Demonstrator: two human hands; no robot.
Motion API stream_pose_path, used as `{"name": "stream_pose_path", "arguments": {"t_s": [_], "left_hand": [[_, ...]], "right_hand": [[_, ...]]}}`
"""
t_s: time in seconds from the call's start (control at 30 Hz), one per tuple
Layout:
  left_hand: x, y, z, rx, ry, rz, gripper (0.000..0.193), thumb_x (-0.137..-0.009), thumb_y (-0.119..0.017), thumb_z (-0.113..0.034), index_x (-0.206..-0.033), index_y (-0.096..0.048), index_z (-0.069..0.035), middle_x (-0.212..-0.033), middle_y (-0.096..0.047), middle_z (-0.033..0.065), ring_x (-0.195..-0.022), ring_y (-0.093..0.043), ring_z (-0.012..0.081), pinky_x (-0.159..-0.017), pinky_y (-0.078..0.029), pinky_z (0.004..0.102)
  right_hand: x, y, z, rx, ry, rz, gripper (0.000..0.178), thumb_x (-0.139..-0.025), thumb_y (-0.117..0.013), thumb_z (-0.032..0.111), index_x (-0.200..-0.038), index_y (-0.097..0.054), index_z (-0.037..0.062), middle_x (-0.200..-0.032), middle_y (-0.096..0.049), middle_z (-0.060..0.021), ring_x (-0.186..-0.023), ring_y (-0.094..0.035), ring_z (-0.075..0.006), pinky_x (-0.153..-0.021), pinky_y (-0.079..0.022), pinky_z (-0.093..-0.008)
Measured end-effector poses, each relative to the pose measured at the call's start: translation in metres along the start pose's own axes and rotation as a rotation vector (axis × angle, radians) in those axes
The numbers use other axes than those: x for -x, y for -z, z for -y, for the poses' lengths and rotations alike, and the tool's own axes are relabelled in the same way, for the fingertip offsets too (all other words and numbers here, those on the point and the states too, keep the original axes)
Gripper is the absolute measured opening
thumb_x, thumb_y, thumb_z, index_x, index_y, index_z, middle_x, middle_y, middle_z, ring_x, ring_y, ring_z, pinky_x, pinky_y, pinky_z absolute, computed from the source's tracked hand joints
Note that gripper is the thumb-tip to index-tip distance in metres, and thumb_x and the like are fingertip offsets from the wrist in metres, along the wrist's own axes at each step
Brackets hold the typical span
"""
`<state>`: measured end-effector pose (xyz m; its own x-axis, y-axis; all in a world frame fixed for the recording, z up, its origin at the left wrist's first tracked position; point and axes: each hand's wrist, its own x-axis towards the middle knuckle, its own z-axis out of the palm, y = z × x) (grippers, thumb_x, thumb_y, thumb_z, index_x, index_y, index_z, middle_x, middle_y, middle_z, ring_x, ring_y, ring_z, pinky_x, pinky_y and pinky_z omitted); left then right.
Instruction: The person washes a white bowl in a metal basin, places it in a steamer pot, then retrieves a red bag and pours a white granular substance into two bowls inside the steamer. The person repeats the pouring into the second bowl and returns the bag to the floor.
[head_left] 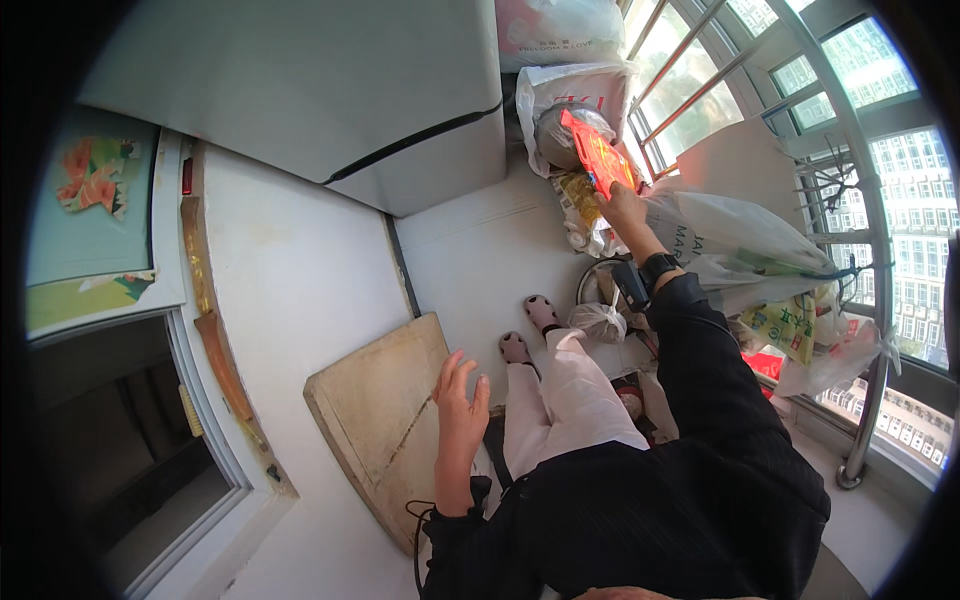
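My right hand (pixel 625 208) is closed on the near end of a bright red-orange plastic packet (pixel 598 155), held out ahead near the window side. Behind the packet is a grey, round-looking bundle (pixel 560 135) in a white plastic bag (pixel 538 90). A yellowish, see-through package (pixel 583 205) lies just below it on the floor. My left hand (pixel 460 405) hangs in the air with its fingers apart and nothing in it. Beneath that hand, a worn beige board (pixel 375 400) leans by the left wall.
A grey refrigerator (pixel 430 150) fills the upper left. Along the right, plastic bags (pixel 730 240) hang from a metal railing (pixel 870 200) before the windows. A small tied bag (pixel 600 320) sits beside my feet. At the left is a dark opening (pixel 130 430) in the wall.
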<state>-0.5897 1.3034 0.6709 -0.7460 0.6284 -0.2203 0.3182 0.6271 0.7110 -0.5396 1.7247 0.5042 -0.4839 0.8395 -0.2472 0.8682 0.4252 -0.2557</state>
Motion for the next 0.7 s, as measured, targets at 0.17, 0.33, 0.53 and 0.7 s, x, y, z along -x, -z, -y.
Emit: {"name": "stream_pose_path", "arguments": {"t_s": [0.17, 0.33, 0.53, 0.7], "left_hand": [[-0.038, -0.025, 0.021, 0.067, 0.135, 0.012, 0.024, -0.093, -0.058, -0.015, -0.112, -0.058, 0.0, -0.132, -0.052, 0.021, -0.121, -0.051, 0.0375, -0.102, -0.039, 0.0438], [-0.053, -0.054, 0.024, 0.143, 0.241, 0.132, 0.025, -0.093, -0.058, -0.015, -0.112, -0.058, 0.002, -0.131, -0.052, 0.0221, -0.121, -0.051, 0.0368, -0.101, -0.041, 0.0426], [-0.063, -0.049, 0.015, 0.156, 0.247, 0.062, 0.025, -0.094, -0.057, -0.015, -0.112, -0.057, 0.002, -0.129, -0.052, 0.0235, -0.12, -0.051, 0.0381, -0.101, -0.041, 0.0425], [-0.053, -0.032, 0.009, 0.164, 0.277, -0.04, 0.024, -0.093, -0.058, -0.013, -0.112, -0.057, 0.002, -0.127, -0.053, 0.0227, -0.118, -0.051, 0.0395, -0.099, -0.042, 0.0433]], "right_hand": [[-0.094, -0.056, 0.01, 0.075, -0.089, 0.033, 0.072, -0.078, -0.062, 0.064, -0.108, -0.063, -0.0008, -0.111, -0.067, -0.0197, -0.103, -0.066, -0.034, -0.085, -0.051, -0.0472], [-0.14, -0.086, 0.0, 0.151, -0.147, 0.201, 0.049, -0.083, -0.06, 0.044, -0.108, -0.068, 0.0028, -0.11, -0.068, -0.0191, -0.104, -0.066, -0.0332, -0.087, -0.051, -0.0453], [-0.166, -0.067, -0.048, 0.277, -0.066, 0.23, 0.041, -0.084, -0.056, 0.038, -0.102, -0.071, 0.0042, -0.108, -0.068, -0.0202, -0.101, -0.066, -0.0368, -0.086, -0.052, -0.045], [-0.159, -0.009, -0.075, 0.103, -0.004, 0.175, 0.041, -0.08, -0.056, 0.035, -0.089, -0.071, -0.0019, -0.091, -0.068, -0.026, -0.092, -0.067, -0.04, -0.083, -0.051, -0.0488]]}}
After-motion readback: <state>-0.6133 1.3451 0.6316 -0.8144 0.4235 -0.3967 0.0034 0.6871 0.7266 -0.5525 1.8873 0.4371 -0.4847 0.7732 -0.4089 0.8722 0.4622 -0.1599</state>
